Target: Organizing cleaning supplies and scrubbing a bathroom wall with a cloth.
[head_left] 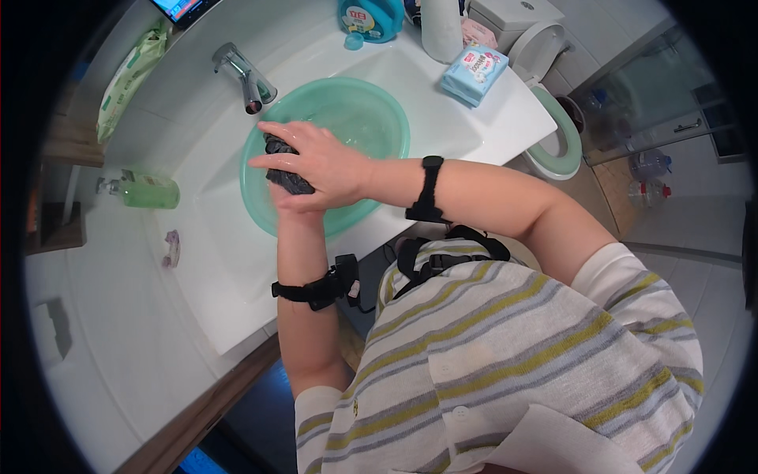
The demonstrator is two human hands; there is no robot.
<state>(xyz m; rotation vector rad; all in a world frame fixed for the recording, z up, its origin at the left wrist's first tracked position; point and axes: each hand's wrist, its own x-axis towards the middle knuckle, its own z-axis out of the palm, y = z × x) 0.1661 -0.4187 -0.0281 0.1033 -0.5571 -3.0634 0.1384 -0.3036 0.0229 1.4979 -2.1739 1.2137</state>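
Left of upper centre, my right hand clasps a crumpled black cloth over the round mint-green plastic basin, my left hand beneath, its grip hidden; I judge this squeezing, next needing steady pressure.

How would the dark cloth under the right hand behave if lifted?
The dark cloth is probably floppy, since it bunches into folds beneath the right hand. It may be heavy for its size if soaked, being over a basin that seems to hold water.
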